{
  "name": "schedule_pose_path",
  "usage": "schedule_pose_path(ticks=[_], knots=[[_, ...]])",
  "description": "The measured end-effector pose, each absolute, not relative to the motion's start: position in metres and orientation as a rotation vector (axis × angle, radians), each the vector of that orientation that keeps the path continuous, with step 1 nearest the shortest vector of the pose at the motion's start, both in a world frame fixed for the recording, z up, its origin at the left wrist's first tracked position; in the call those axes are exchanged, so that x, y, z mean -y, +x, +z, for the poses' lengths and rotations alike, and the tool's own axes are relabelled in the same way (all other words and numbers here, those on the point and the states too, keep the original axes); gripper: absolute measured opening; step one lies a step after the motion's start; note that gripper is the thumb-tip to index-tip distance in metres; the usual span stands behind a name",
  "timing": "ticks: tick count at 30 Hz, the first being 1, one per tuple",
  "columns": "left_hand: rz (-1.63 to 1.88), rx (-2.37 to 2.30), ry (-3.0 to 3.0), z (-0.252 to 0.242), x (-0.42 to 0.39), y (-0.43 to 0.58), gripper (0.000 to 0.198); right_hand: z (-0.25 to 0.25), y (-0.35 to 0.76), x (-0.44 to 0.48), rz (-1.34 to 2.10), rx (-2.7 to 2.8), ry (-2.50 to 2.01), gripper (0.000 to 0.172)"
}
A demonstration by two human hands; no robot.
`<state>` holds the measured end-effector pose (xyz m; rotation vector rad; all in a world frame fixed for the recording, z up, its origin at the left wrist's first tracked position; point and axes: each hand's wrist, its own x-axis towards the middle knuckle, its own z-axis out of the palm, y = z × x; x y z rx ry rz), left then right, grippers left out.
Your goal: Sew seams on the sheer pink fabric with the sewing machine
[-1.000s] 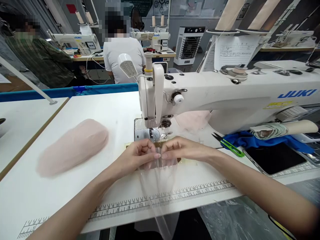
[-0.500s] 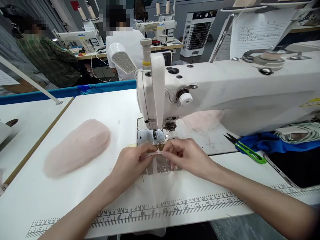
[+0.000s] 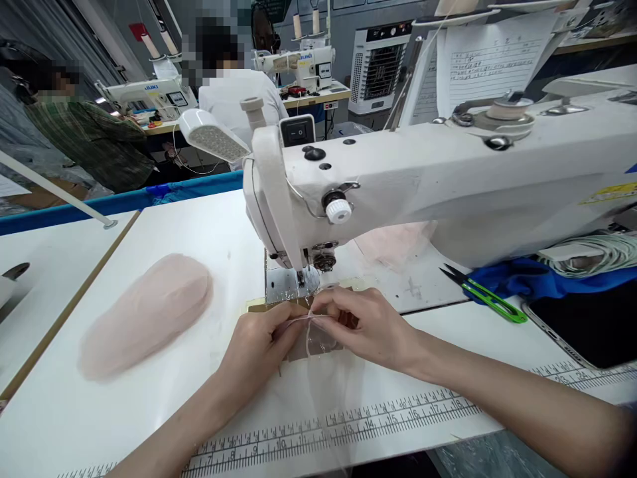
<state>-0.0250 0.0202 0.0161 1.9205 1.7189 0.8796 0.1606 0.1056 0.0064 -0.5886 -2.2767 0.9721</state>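
My left hand (image 3: 263,342) and my right hand (image 3: 371,326) meet in front of the presser foot (image 3: 300,279) of a white sewing machine (image 3: 408,179). Thumb and fingers of each hand pinch the edge of a thin, sheer pale fabric (image 3: 324,385). Its gathered edge spans the small gap between the fingertips, and the rest hangs toward the table's front edge, almost see-through. Both hands are closed. Left of them lies an oval pile of sheer pink fabric (image 3: 146,315). More pink fabric (image 3: 395,242) shows behind the needle area, partly hidden by the machine.
Green-handled thread snips (image 3: 490,299) lie at right beside a blue cloth (image 3: 527,282), a coiled pale strip (image 3: 592,255) and a black phone-like slab (image 3: 587,325). A printed ruler (image 3: 368,425) runs along the front edge. Two people sit beyond, near other sewing machines.
The view has shifted, so the machine sits further left and tilted. Both hands keep their pinch on the fabric edge, now slightly farther from the presser foot.
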Motion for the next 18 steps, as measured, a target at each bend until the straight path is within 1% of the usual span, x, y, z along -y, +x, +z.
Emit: schedule_pose_path(ticks=[10, 18], knots=[[0.897, -1.690, 1.897, 0.0152, -0.0202, -0.0240, 0.015, 0.0095, 0.1604, -0.1039, 0.935, 2.260, -0.555, 0.012], [0.922, -1.671, 1.902, 0.0169, -0.0200, -0.0233, 0.017, 0.0108, 0.1610, -0.1055, 0.984, 2.321, -0.527, 0.011]])
